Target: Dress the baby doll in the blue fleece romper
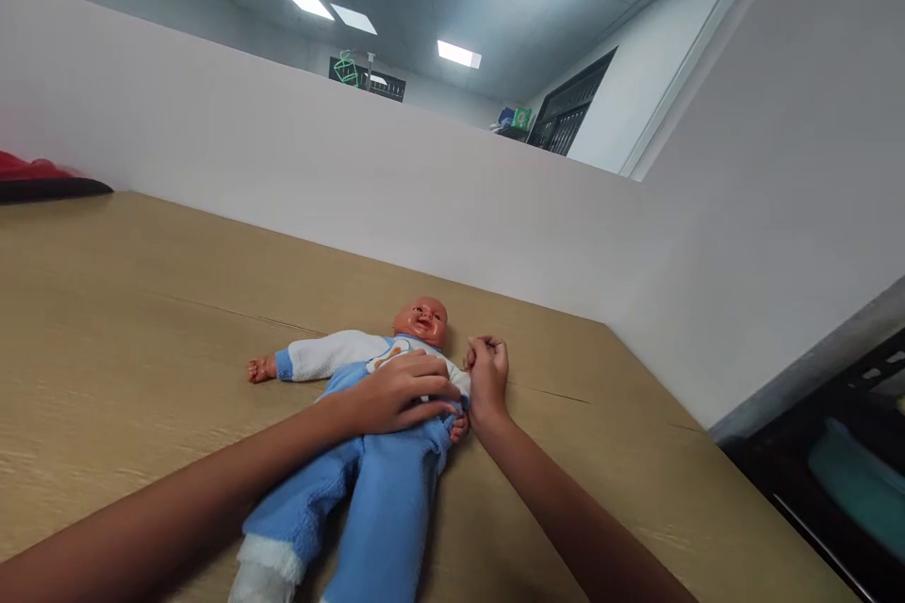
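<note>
A baby doll (382, 499) in a blue and white fleece outfit lies on its back on the wooden table, its head away from me. My left hand (406, 391) rests across its belly, fingers loosely stretched toward the sleeve and small hand on the doll's right-hand side in view. Close against that sleeve, my right hand (487, 377) is upright with its fingers curled in. Whatever its fingertips may hold is hidden or too small to name. The doll's other arm (329, 356) reaches out to the left. Its feet run toward the bottom edge of the picture.
The wooden table (176, 330) ends at a low white partition (353, 179) behind the doll. A red cloth-like thing (32, 168) with a black edge sits at the far left. Beyond the table's right edge are a dark rack and a teal item (859, 485).
</note>
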`<state>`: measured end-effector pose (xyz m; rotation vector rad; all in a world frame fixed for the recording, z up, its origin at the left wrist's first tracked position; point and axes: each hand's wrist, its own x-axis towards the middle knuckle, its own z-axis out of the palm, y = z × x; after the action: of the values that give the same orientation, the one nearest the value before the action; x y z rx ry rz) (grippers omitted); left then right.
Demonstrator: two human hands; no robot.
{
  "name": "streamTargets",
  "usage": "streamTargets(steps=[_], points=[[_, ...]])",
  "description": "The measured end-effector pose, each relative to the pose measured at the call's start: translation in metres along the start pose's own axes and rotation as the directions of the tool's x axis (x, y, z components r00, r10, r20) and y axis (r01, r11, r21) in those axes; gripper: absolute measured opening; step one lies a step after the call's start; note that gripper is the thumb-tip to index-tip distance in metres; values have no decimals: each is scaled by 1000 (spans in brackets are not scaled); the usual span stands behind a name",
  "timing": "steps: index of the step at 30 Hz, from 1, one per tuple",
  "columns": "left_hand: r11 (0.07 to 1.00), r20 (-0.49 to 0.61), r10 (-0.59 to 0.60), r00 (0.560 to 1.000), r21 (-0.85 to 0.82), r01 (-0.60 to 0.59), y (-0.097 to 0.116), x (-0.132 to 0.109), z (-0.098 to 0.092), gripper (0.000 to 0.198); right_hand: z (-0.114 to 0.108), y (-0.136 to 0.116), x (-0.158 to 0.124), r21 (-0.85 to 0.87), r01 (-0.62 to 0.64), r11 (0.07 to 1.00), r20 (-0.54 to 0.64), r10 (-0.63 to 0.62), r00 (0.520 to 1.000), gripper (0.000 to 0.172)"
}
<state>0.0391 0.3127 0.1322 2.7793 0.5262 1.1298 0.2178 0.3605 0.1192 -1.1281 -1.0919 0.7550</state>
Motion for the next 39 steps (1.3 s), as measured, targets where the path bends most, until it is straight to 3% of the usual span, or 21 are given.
streamTargets(steps=[5, 9, 13, 16, 18, 20, 23, 27, 30, 33, 36, 39], points=[[963, -96, -215, 972, -187, 195, -7, 0, 0, 30, -43, 5, -37, 29, -9, 1000, 67, 7, 998, 29], [932, -142, -285, 948, -271, 240, -11, 0, 0, 25, -90, 16, -65, -150, -21, 988, 156, 45, 987, 28], [938, -113, -284, 952, -240, 251, -9, 2, -1, 24, -122, 18, -77, -382, -18, 924, 243, 119, 963, 53], [946, -99, -270, 958, -212, 245, -6, 3, -2, 23, -129, 11, -77, -478, -19, 878, 381, 227, 896, 75], [950, -93, -266, 959, -192, 245, -5, 3, -2, 25, -126, 2, -71, -443, -53, 895, 413, 256, 874, 76], [957, -84, -256, 963, -164, 240, -4, 1, -2, 29, -118, -10, -61, -360, -47, 932, 366, 188, 912, 72], [972, -66, -209, 976, -120, 201, -4, -1, -2, 34, -103, -33, -46, -288, 81, 954, 235, -11, 972, 69], [995, -102, -90, 991, -52, 85, -5, -3, -1, 34, -75, -55, -35, -345, 165, 924, 259, -75, 963, 57], [997, -75, 61, 995, 56, -57, -5, -6, 0, 27, -44, -54, -31, -395, 203, 896, 300, -82, 950, 39], [976, -44, 163, 986, 155, -154, -5, -9, 2, 21, -12, -43, -28, -405, 264, 876, 322, -134, 937, 35], [982, -112, 133, 985, 150, -116, -7, -13, 3, 21, 5, -32, -27, -391, 302, 869, 368, -153, 917, 41], [1000, -235, 4, 972, 18, 0, -6, -14, 4, 22, 1, -27, -30, -332, 307, 892, 405, -159, 900, 46]])
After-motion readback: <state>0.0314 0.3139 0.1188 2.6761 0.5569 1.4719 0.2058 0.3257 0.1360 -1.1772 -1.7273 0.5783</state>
